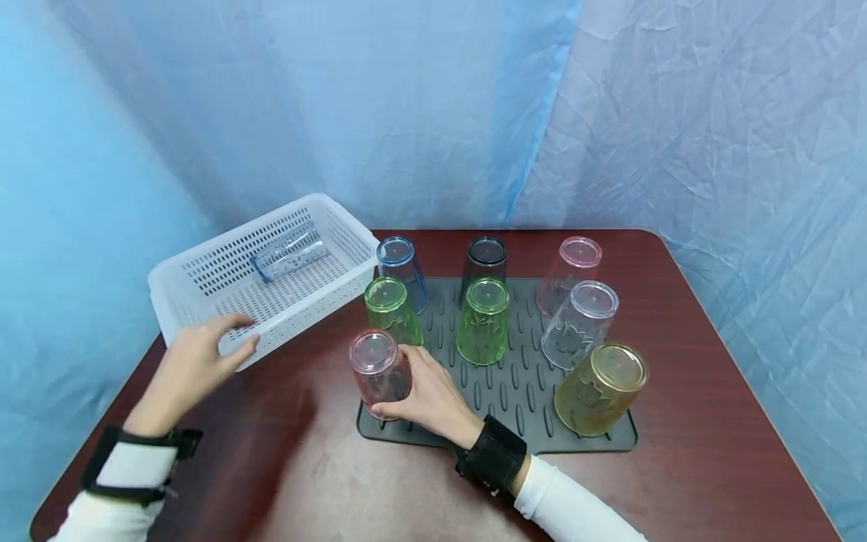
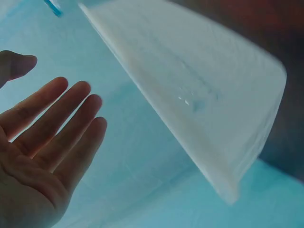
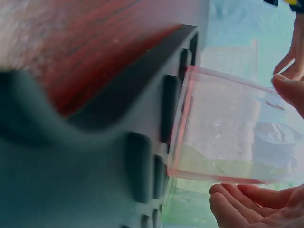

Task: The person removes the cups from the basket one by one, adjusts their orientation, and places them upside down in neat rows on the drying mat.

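My right hand (image 1: 436,395) holds an upside-down pink glass (image 1: 374,369) at the front left corner of a grey drying mat (image 1: 491,406). In the right wrist view, the thumb lies against one side of the pink glass (image 3: 232,128) and the fingers (image 3: 247,202) are at the other; its rim is right at the mat. My left hand (image 1: 193,365), holding nothing, is over the near left side of a white basket (image 1: 305,315), thumb and fingers spread apart. Inside the basket, a clear glass with a blue rim (image 1: 287,254) lies on its side.
More upside-down glasses stand on the mat: a blue (image 1: 401,271), a black (image 1: 486,260), two green, left (image 1: 394,312) and middle (image 1: 483,324), another pink (image 1: 569,275), a clear (image 1: 579,324) and a yellow (image 1: 599,391). Blue curtains (image 1: 433,113) hang behind the dark red table (image 1: 718,452).
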Demonstrator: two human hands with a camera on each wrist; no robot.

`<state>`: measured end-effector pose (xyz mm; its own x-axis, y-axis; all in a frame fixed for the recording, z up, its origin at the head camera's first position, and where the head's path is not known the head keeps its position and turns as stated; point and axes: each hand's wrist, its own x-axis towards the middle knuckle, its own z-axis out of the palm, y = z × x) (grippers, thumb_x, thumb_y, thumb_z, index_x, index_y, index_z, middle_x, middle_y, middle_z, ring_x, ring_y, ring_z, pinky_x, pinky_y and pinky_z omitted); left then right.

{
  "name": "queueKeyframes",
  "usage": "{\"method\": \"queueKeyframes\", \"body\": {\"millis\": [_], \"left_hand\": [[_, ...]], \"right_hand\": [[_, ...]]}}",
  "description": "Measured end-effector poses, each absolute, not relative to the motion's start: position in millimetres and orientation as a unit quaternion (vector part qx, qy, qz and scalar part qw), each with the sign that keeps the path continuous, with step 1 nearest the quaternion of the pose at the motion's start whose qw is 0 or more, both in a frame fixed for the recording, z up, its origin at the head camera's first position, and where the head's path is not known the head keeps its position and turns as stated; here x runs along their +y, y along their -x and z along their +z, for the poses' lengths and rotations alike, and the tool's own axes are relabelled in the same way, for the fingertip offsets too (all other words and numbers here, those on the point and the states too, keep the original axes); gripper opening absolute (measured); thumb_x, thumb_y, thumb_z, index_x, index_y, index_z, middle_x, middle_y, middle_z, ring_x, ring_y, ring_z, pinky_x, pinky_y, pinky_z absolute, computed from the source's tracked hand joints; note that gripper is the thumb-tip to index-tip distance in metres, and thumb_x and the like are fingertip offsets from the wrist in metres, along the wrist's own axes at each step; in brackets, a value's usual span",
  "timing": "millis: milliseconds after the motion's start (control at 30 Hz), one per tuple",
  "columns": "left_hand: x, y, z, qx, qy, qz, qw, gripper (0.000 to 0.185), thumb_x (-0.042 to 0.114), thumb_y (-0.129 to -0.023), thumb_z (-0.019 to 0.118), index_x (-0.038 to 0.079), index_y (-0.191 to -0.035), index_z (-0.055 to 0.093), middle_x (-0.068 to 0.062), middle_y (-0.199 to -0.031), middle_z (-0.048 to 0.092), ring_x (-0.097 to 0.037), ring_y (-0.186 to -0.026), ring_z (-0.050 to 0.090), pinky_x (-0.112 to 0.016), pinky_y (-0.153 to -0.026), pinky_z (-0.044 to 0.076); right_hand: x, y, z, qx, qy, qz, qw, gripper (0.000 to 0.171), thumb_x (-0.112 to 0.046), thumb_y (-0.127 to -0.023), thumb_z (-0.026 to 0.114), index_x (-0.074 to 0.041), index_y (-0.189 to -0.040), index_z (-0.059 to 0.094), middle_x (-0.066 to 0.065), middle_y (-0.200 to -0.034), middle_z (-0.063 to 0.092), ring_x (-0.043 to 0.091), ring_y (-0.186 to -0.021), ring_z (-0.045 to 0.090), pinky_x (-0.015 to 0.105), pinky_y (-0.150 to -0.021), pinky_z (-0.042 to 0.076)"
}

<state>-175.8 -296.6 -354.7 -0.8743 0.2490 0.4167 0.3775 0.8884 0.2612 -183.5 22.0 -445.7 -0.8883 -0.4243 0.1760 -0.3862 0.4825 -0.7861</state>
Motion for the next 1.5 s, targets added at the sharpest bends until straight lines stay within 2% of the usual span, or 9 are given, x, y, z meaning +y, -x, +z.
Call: {"method": "queueKeyframes", "body": {"millis": [167,333,533,767,1000,1133,1267,1367,1500], "left_hand": [[-324,221,-332,-0.965,0.166,-0.149,0.140,0.030,0.007,-0.086,0.068,-0.011,-0.109,0.062,-0.031,-0.104,0.064,-0.045,-0.090,0.062,-0.057,-0.076,0.048],[-350,259,-319,-0.983,0.131,-0.104,0.073,0.041,0.011,-0.088,0.066,-0.015,-0.118,0.055,-0.036,-0.115,0.056,-0.052,-0.101,0.054,-0.063,-0.083,0.042],[-371,291,-323,-0.990,0.103,-0.091,0.013,0.051,0.009,-0.086,0.066,-0.018,-0.124,0.044,-0.043,-0.115,0.049,-0.056,-0.099,0.051,-0.063,-0.080,0.043],[-375,321,-335,-0.992,0.062,-0.102,-0.040,0.066,0.011,-0.085,0.066,-0.020,-0.134,0.034,-0.045,-0.124,0.040,-0.058,-0.107,0.045,-0.065,-0.086,0.040],[-377,337,-359,-0.988,0.042,-0.121,-0.089,0.077,0.007,-0.085,0.066,-0.024,-0.139,0.020,-0.048,-0.130,0.030,-0.062,-0.115,0.037,-0.067,-0.093,0.035],[-377,343,-379,-0.986,0.031,-0.136,-0.093,0.078,0.004,-0.083,0.068,-0.023,-0.139,0.020,-0.047,-0.132,0.029,-0.061,-0.118,0.035,-0.067,-0.097,0.031],[-375,342,-397,-0.986,0.026,-0.141,-0.089,0.079,0.000,-0.079,0.069,-0.024,-0.138,0.023,-0.046,-0.133,0.029,-0.061,-0.120,0.033,-0.066,-0.099,0.030],[-375,340,-402,-0.987,0.033,-0.131,-0.085,0.079,0.001,-0.077,0.072,-0.026,-0.135,0.025,-0.047,-0.129,0.032,-0.061,-0.117,0.036,-0.065,-0.098,0.032],[-374,342,-400,-0.986,0.027,-0.138,-0.095,0.079,0.000,-0.077,0.072,-0.027,-0.134,0.023,-0.047,-0.127,0.034,-0.060,-0.115,0.038,-0.065,-0.096,0.034]], "right_hand": [[38,174,-436,0.865,0.218,-0.452,0.003,0.090,-0.042,-0.072,0.083,-0.005,-0.143,0.042,0.013,-0.133,0.050,0.029,-0.120,0.051,0.047,-0.093,0.047],[64,154,-432,0.869,0.194,-0.455,-0.021,0.088,-0.040,-0.072,0.084,-0.008,-0.143,0.043,0.008,-0.135,0.050,0.026,-0.122,0.050,0.045,-0.096,0.044],[92,129,-440,0.881,0.186,-0.433,-0.034,0.084,-0.034,-0.071,0.086,-0.015,-0.142,0.045,0.002,-0.136,0.050,0.020,-0.124,0.050,0.038,-0.099,0.043],[109,111,-443,0.882,0.179,-0.432,-0.065,0.079,-0.029,-0.068,0.088,-0.014,-0.136,0.051,0.000,-0.131,0.055,0.020,-0.120,0.053,0.044,-0.094,0.046],[115,104,-438,0.874,0.165,-0.449,-0.085,0.079,-0.026,-0.064,0.090,-0.015,-0.133,0.055,-0.007,-0.129,0.056,0.017,-0.114,0.056,0.040,-0.088,0.050],[119,101,-439,0.867,0.141,-0.472,-0.076,0.077,-0.020,-0.064,0.090,-0.016,-0.133,0.055,-0.010,-0.126,0.055,0.018,-0.114,0.057,0.039,-0.090,0.050],[126,94,-442,0.858,0.117,-0.499,-0.041,0.073,-0.019,-0.067,0.089,-0.016,-0.132,0.055,-0.005,-0.125,0.056,0.020,-0.115,0.056,0.039,-0.093,0.049],[132,89,-447,0.849,0.120,-0.513,-0.047,0.072,-0.017,-0.068,0.089,-0.014,-0.131,0.055,-0.003,-0.124,0.057,0.019,-0.115,0.056,0.037,-0.092,0.049],[137,87,-451,0.840,0.131,-0.519,-0.084,0.073,-0.010,-0.065,0.090,-0.013,-0.129,0.057,-0.005,-0.123,0.058,0.014,-0.114,0.057,0.034,-0.090,0.050]]}}
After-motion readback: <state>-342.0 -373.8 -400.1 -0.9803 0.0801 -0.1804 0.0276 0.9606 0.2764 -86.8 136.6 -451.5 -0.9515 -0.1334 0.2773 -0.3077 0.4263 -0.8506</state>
